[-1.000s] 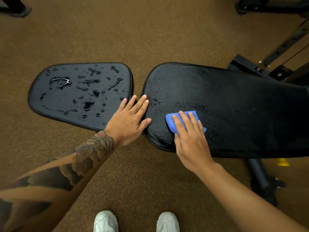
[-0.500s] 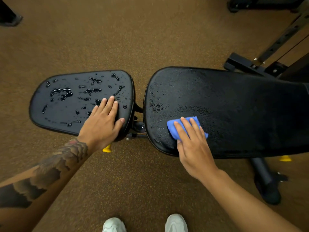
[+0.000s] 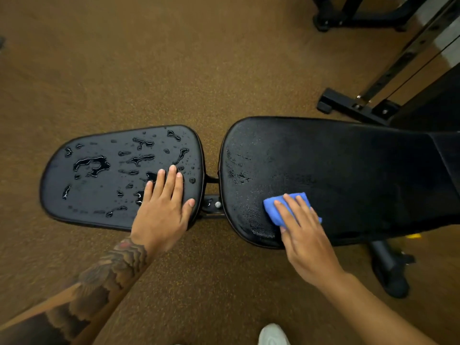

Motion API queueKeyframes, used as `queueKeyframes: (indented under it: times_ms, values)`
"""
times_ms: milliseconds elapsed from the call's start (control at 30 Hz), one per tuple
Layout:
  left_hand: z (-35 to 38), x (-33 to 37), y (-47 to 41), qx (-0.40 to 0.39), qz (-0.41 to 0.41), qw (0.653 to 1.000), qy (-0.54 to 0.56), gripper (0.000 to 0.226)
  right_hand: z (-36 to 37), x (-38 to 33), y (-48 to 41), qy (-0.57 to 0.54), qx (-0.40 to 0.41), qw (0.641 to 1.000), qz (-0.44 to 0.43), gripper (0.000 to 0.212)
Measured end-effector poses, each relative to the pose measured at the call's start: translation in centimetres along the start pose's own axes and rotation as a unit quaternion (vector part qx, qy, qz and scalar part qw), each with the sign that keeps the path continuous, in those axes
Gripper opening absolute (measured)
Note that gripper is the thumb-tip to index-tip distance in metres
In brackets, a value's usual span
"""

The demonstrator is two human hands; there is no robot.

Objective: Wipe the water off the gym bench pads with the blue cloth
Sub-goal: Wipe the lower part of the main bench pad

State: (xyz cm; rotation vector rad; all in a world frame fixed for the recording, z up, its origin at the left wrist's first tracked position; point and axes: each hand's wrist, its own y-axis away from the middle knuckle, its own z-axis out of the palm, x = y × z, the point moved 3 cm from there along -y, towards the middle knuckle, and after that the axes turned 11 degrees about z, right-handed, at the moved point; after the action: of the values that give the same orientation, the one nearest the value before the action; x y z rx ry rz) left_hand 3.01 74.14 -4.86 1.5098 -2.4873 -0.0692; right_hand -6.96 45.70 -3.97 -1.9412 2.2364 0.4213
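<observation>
Head view. The cloth (image 3: 275,207) is seen at lower centre-right, pressed flat on the near left corner of the long pad (image 3: 348,175) under the right hand (image 3: 306,235). That hand's fingers are straight, so the cloth is only held down, not gripped. The left hand (image 3: 161,210) is laid flat with straight fingers on the near right corner of the small pad (image 3: 82,197) at centre-left, and nothing is held in it.

The two pads are set end to end across the frame, with a narrow gap and a metal joint (image 3: 214,204) between them. The long pad runs off toward the right edge, and only a fine damp film is shown near its left end. The puddles (image 3: 92,165) lie on the small pad, left and up-frame of the cloth, and are spread along that pad's length toward the left.

The small pad is judged the next target, so the cloth would have to be carried leftward over the gap. The left hand is nearer the water, yet the cloth is under the right one, so the left hand lies in the likely path.
</observation>
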Motion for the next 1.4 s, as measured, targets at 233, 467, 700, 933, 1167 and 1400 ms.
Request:
queueKeyframes:
  times_ms: [233, 467, 700, 933, 1167, 1400]
  values:
    - [0.1, 0.0, -0.2, 0.003, -0.002, 1.0, -0.002, 0.07, 1.3, -6.5, -8.2, -0.037, 0.024, 0.999, -0.028, 0.053]
    - [-0.2, 0.1, -0.1, -0.009, -0.013, 1.0, 0.003, 0.073, 0.0, -2.2, -1.9, -0.002, -0.038, 0.982, -0.187, 0.051]
    - [-0.7, 0.7, -0.5, -0.038, -0.036, 0.999, -0.004, 0.066, -0.2, -2.7, -9.1, -0.008, -0.01, 0.997, -0.082, 0.053]
    - [-1.0, 0.6, -0.4, -0.044, -0.035, 0.998, -0.001, 0.068, 0.2, -4.3, -5.0, 0.012, -0.066, 0.957, -0.281, 0.052]
    - [-0.8, 0.6, -0.2, -0.04, -0.034, 0.999, 0.005, 0.08, -1.4, 0.2, -11.2, 0.002, -0.041, 0.98, -0.196, 0.052]
    - [-0.4, 0.4, -0.2, -0.032, -0.028, 0.999, 0.007, 0.077, 1.0, -8.4, -16.5, -0.037, -0.026, 0.98, -0.195, 0.051]
